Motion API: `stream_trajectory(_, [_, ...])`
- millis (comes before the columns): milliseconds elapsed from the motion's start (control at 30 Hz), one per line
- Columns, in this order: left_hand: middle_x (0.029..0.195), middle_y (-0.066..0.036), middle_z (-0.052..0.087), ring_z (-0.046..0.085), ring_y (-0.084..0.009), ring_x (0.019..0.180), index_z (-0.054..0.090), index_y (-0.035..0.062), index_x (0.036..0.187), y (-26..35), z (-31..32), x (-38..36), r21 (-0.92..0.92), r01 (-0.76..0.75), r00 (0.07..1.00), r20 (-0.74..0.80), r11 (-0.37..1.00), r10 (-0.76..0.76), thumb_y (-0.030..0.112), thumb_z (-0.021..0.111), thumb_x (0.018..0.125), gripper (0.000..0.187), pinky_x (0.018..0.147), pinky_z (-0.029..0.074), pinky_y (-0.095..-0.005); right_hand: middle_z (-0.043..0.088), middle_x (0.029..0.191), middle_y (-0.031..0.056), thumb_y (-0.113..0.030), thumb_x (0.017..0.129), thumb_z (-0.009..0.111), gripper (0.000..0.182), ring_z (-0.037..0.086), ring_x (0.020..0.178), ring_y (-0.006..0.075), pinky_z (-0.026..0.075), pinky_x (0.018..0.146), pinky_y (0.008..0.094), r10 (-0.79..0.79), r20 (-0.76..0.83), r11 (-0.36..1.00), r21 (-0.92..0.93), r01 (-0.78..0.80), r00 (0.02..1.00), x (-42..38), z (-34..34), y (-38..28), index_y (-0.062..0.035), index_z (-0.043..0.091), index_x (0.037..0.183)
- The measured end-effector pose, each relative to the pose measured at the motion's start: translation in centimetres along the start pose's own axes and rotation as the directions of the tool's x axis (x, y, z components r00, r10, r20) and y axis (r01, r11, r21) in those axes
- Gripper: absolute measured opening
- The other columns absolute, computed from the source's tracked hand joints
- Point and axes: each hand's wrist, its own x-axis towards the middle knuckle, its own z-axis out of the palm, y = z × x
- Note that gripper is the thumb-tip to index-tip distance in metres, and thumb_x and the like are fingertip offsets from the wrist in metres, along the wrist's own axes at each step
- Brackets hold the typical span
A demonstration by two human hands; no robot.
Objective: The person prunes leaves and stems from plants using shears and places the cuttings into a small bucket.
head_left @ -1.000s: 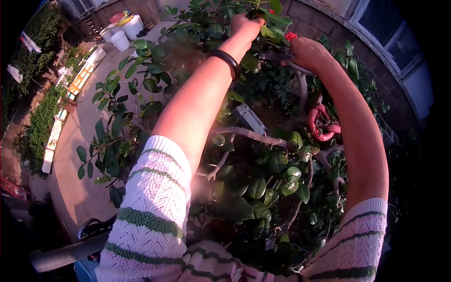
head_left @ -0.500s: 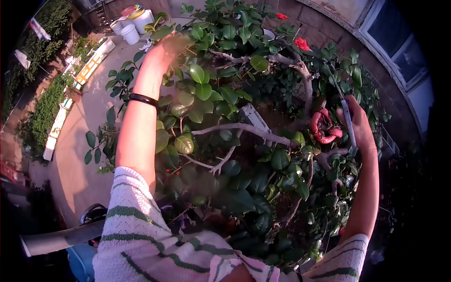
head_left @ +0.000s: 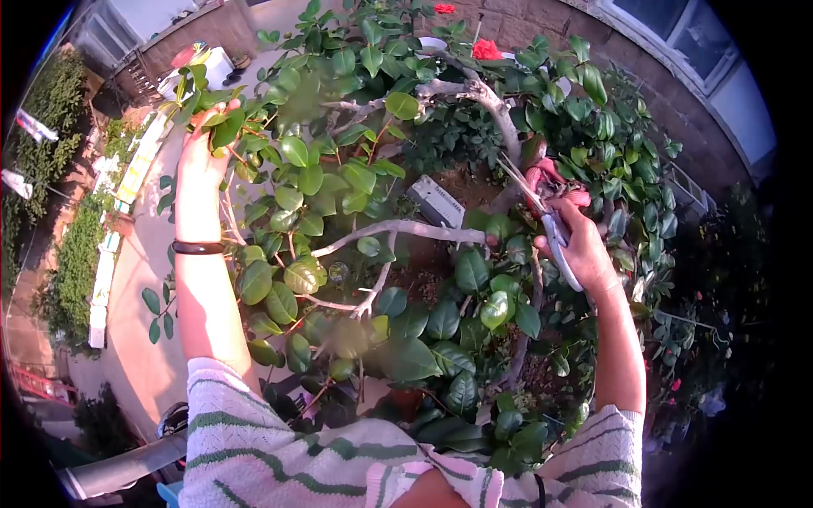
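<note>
Left hand (head_left: 201,146) is closed on a leafy sprig (head_left: 222,125), far left of the grey branch (head_left: 406,229). Right hand (head_left: 584,250) grips shears (head_left: 546,218), right of that branch; the blades could nick it. Paved yard (head_left: 140,296) lies below; brick wall (head_left: 542,25) stands behind.

Two hands (head_left: 201,161) (head_left: 584,250), one shears (head_left: 542,222), two red flowers (head_left: 485,49)
</note>
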Motion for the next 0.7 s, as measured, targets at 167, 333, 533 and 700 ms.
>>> stream_trajectory(167, [0.105, -0.015, 0.068, 0.064, -0.0205, 0.099, 0.063, -0.0001, 0.112, -3.9, 11.4, 0.4, 0.309, -0.006, 0.989, 0.142, 0.951, -0.040, 0.014, 0.061, 0.091, 0.025, 0.086, 0.051, -0.0317, 0.065, 0.091, 0.0151, -0.020, 0.072, 0.081, 0.057, 0.063, 0.083, 0.0232, 0.049, 0.079, 0.0358, 0.133, 0.005, 0.987, 0.095, -0.133, 0.991, -1.3, -1.7, -0.4, -0.0004, 0.053, 0.117])
stream_trajectory(333, [0.102, -0.010, 0.069, 0.065, -0.0174, 0.093, 0.062, -0.0003, 0.112, -9.4, 22.0, 2.7, 0.403, 0.013, 0.937, 0.314, 0.915, -0.151, 0.010, 0.063, 0.088, 0.027, 0.085, 0.051, -0.0308, 0.064, 0.091, 0.0135, -0.021, 0.072, 0.080, 0.056, 0.061, 0.084, 0.0201, 0.048, 0.081, 0.0344, 0.124, -0.008, 0.979, 0.166, -0.121, 0.992, -3.1, -2.8, 0.7, -0.0012, 0.054, 0.118])
stream_trajectory(533, [0.102, -0.008, 0.068, 0.065, -0.0169, 0.091, 0.059, 0.0014, 0.118, -16.1, 35.1, 4.6, 0.457, -0.124, 0.762, 0.613, 0.881, -0.211, 0.010, 0.065, 0.086, 0.033, 0.082, 0.052, -0.0312, 0.064, 0.091, 0.0121, -0.020, 0.073, 0.079, 0.056, 0.059, 0.083, 0.0175, 0.048, 0.081, 0.0323, 0.141, -0.080, 0.969, 0.217, -0.121, 0.987, -5.2, -4.3, 3.3, 0.0000, 0.053, 0.119])
stream_trajectory(700, [0.096, -0.013, 0.070, 0.066, -0.0205, 0.085, 0.065, 0.0047, 0.114, -27.0, 37.0, 9.7, 0.616, -0.477, 0.652, 0.726, 0.627, -0.217, 0.022, 0.078, 0.069, 0.050, 0.079, 0.050, -0.0321, 0.062, 0.090, 0.0068, -0.012, 0.072, 0.078, 0.052, 0.055, 0.081, 0.0145, 0.047, 0.078, 0.0299, 0.246, -0.159, 0.948, 0.247, -0.202, 0.956, -6.4, -5.0, 6.1, -0.0023, 0.054, 0.118])
